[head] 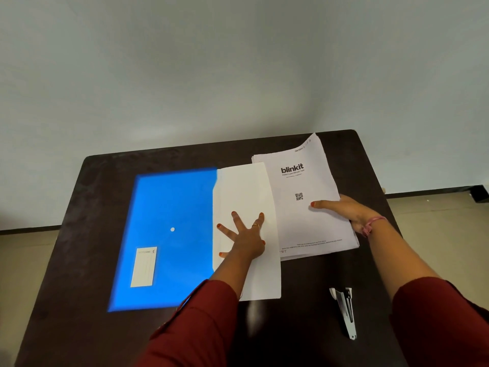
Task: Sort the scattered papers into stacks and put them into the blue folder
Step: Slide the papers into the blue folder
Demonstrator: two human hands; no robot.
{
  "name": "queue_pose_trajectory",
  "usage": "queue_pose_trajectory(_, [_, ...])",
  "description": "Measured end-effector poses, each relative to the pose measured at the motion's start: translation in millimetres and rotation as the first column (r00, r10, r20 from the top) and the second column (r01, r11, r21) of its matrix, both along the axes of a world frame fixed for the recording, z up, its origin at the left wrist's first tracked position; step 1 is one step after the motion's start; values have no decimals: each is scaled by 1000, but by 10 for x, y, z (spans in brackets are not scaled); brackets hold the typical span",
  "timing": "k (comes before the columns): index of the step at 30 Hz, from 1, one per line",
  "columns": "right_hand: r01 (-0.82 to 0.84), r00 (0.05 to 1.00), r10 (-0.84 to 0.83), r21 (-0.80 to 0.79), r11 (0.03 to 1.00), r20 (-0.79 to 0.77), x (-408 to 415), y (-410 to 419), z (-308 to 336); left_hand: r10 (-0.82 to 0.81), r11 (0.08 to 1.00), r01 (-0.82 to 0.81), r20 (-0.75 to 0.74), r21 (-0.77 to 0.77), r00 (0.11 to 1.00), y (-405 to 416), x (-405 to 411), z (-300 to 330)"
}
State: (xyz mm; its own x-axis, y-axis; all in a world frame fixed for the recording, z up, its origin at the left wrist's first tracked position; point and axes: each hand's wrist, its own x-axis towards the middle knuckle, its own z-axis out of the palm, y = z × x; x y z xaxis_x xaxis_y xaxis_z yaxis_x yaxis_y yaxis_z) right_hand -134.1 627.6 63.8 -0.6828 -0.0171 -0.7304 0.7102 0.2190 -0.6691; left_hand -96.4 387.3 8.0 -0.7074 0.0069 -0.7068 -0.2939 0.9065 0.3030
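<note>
Left hand (247, 241) fingers spread on blank sheets (248, 197); right hand (352, 213) seemingly pinches printed stack (304, 207); stapler (345, 311) nearby.

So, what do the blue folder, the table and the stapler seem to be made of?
Blue folder: probably smooth plastic, since it has an even bright colour, a white snap button and a stuck-on label. Table: dark brown with a slightly glossy finish, perhaps laminated wood; it shows a soft reflection near the papers. Stapler: seemingly light plastic shell with dark metal inside.

Dark red sleeves (201, 321), pink wristband (373, 225), ring (255, 225), orange-painted nails.
</note>
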Motion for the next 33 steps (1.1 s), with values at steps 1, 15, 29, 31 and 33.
queue_pose_trajectory(1, [-11,1000,11,71,997,-10,-10,-19,-28,3,1000,-3,-3,5,1000,2,2,1])
queue_pose_trajectory(15, [-104,986,165,686,720,-23,37,-468,-259,19,1000,-19,6,17,1000,-4,2,-1])
queue_pose_trajectory(29, [118,993,-111,264,957,-43,-41,-218,-55,11,1000,-11,-8,9,1000,-1,5,7])
queue_pose_trajectory(31, [102,993,-109,133,986,47,-73,-135,67,9,1000,-9,-6,8,1000,-4,-1,4])
queue_pose_trajectory(33, [92,989,-100,72,993,112,-106,-52,95,9,1000,-9,-3,9,1000,-8,2,-1])
